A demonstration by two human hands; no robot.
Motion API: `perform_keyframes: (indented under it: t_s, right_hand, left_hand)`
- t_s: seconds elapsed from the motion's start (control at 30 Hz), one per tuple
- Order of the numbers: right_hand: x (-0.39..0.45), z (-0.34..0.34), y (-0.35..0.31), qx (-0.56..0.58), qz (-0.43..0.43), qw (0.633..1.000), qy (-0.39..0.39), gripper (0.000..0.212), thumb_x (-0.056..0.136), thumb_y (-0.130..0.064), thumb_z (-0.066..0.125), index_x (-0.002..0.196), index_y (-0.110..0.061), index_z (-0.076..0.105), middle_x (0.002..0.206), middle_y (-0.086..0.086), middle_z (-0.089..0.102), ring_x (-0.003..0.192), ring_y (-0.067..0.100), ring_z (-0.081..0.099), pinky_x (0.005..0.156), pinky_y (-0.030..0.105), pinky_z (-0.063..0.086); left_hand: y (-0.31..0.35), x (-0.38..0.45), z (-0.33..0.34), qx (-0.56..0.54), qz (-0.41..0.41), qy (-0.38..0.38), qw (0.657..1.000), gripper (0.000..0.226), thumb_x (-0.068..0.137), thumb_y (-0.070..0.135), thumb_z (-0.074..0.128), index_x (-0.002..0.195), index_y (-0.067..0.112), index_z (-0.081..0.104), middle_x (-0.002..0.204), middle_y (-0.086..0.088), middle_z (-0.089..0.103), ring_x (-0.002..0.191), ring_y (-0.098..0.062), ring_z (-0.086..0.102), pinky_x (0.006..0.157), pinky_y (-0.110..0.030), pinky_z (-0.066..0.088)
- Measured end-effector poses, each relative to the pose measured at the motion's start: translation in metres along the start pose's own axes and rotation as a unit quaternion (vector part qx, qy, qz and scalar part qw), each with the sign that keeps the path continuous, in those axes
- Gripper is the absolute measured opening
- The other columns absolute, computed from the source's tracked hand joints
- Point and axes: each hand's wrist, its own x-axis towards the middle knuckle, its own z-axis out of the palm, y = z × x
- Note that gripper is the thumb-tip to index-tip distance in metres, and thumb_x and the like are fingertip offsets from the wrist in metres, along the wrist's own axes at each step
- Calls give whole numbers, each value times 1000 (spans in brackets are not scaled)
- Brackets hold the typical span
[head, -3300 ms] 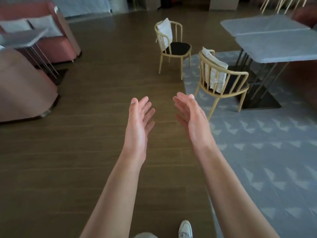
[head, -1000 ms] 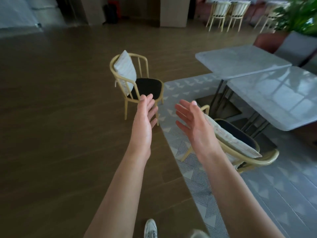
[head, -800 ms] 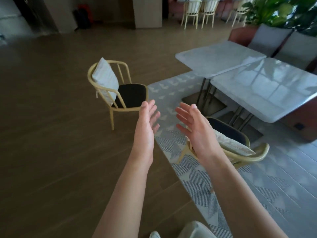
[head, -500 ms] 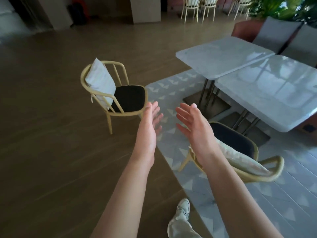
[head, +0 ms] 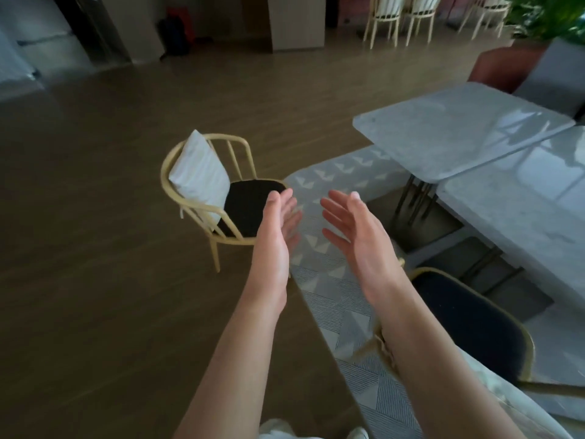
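- Left hand [head: 275,229] and right hand [head: 357,229] are held out in front, palms facing each other, fingers straight and loose; they hold nothing and touch nothing
- Far chair [head: 247,204] stands on the wood floor [head: 95,280] just off the corner of the rug [head: 329,299], with a white cushion [head: 199,175] propped against its back; near chair [head: 468,324] sits on the rug under the right forearm, beside the table [head: 519,217] (which chair the hands are meant for I cannot tell)
- Likely trouble: the near chair's rail lies close below the right arm and is partly hidden by it; a step forward could knock a knee or elbow on it
- The rug's edge runs toward the feet; a toe could catch it mid-stride
- If the far chair is lifted or tipped by its back, the cushion may slide off; whether it is tied on is too small to tell
- Swinging either chair round could strike the table's edge or legs; the gap there looks tight
- Containers: a reddish planter [head: 503,64] at the far right holds a leafy plant [head: 544,14]
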Motion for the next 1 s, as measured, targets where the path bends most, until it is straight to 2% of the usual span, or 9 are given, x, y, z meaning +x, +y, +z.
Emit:
perform_keyframes:
  t_s: [0.17,0.23,0.4,0.5,0.67,0.83,1.0]
  right_hand:
    - [51,-25,5,22,15,995,97,44,107,-43,35,139,-19,55,137,-4,61,129,12,55,110,36,44]
    - [68,-34,5,37,13,988,148,39,107,-43,35,132,-23,57,135,-4,63,127,11,56,109,34,45]
    - [98,-41,-3,59,-18,956,288,41,106,-41,36,135,-20,57,136,-2,63,125,9,58,107,33,45]
    - [104,-39,-1,66,-26,940,334,42,107,-40,36,137,-18,56,138,-1,62,127,11,57,108,35,45]
    - [89,-43,2,89,-46,910,403,39,107,-38,35,135,-20,56,136,-2,62,128,12,56,109,34,44]
    - [57,-68,1,114,-67,860,493,35,106,-39,38,129,-22,59,134,0,64,125,14,59,111,40,44]
    - [21,-81,13,128,-59,835,531,37,105,-39,41,130,-21,60,131,-1,66,124,13,60,110,41,46]
  left_hand:
    - [-19,69,24,2,-58,-57,997,55,105,56,25,146,29,50,144,10,56,126,-4,57,116,-40,38]
    - [-26,95,37,8,-75,-100,992,55,106,55,24,147,28,50,145,10,56,125,-3,57,116,-40,38]
    - [-22,161,65,35,-99,-239,965,59,105,55,21,150,25,46,150,6,52,129,-6,55,116,-40,37]
    - [-17,187,83,41,-98,-287,952,59,106,54,21,151,23,45,151,4,51,130,-7,55,116,-40,38]
    - [-29,184,103,50,-125,-368,920,57,106,53,21,148,25,47,150,5,52,129,-7,55,116,-40,37]
    - [-40,157,134,79,-160,-445,878,54,106,51,24,146,24,49,148,2,54,127,-10,57,116,-41,38]
    - [-50,129,144,97,-141,-489,855,45,106,52,26,133,36,58,143,5,58,124,-7,60,114,-42,41]
